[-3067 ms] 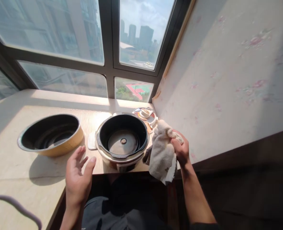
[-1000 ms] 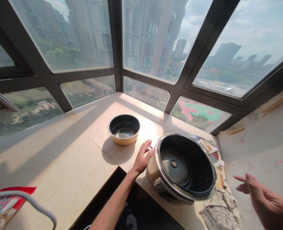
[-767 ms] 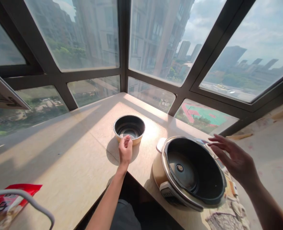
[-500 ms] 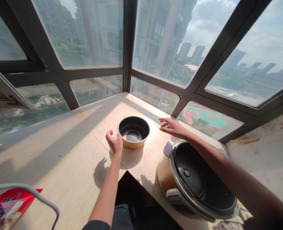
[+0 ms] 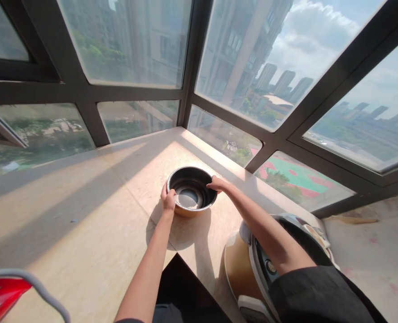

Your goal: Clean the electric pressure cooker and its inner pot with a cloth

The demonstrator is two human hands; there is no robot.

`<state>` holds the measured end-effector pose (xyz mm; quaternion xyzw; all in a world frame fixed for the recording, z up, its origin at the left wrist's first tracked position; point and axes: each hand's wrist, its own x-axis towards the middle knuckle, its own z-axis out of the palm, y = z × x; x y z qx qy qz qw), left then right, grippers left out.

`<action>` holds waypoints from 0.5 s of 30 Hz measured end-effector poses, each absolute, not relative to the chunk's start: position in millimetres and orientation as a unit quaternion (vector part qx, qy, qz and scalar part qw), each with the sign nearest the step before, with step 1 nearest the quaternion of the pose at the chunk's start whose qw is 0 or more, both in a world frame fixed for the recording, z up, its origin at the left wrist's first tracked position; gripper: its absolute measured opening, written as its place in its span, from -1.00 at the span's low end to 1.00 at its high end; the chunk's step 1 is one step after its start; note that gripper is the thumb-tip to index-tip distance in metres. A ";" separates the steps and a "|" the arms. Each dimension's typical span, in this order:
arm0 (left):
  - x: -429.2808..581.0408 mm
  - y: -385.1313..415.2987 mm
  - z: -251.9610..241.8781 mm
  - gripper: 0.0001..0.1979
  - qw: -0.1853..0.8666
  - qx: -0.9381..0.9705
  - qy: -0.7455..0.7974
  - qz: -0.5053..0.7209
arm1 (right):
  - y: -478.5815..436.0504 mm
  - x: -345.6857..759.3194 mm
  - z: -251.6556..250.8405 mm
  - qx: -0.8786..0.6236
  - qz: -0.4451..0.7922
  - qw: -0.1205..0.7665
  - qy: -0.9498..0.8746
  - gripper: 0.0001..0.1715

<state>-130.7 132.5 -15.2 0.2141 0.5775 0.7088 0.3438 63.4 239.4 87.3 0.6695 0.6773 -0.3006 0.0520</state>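
A round rice cooker inner pot [image 5: 192, 212], dark inside and gold outside, is near the window corner on the pale stone sill. My left hand [image 5: 168, 199] grips its left rim, thumb over the edge. On the opposite side, my right hand [image 5: 215, 184] holds the right rim with the thumb inside and the fingers outside. Whether the pot's base touches the sill cannot be made out. At lower right stands the gold and white rice cooker body [image 5: 237, 264], its inside dark with a round metal centre. My right forearm and black sleeve pass over it and hide part of it.
Dark-framed windows [image 5: 185, 103] meet in a corner behind the pot. At lower left lie a red packet [image 5: 6, 294] and a grey cable [image 5: 44, 291]. A dark angular surface [image 5: 181, 287] lies in front of me. The sunlit stone sill [image 5: 94, 233] stretches to the left.
Both hands have closed in from either side and taken hold of the pot's rim. My right arm has come lower across the cooker body, and the view has shifted slightly.
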 end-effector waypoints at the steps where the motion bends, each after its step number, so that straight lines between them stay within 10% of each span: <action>1: -130.2 131.0 -14.7 -0.68 0.349 0.216 0.574 0.708 | 239.4 63.9 84.2 0.674 -0.309 0.039 0.670 -0.36; 15: -117.7 126.3 6.9 -0.64 0.337 0.195 0.547 0.741 | 227.0 58.0 105.8 0.625 -0.508 -0.167 0.569 -0.69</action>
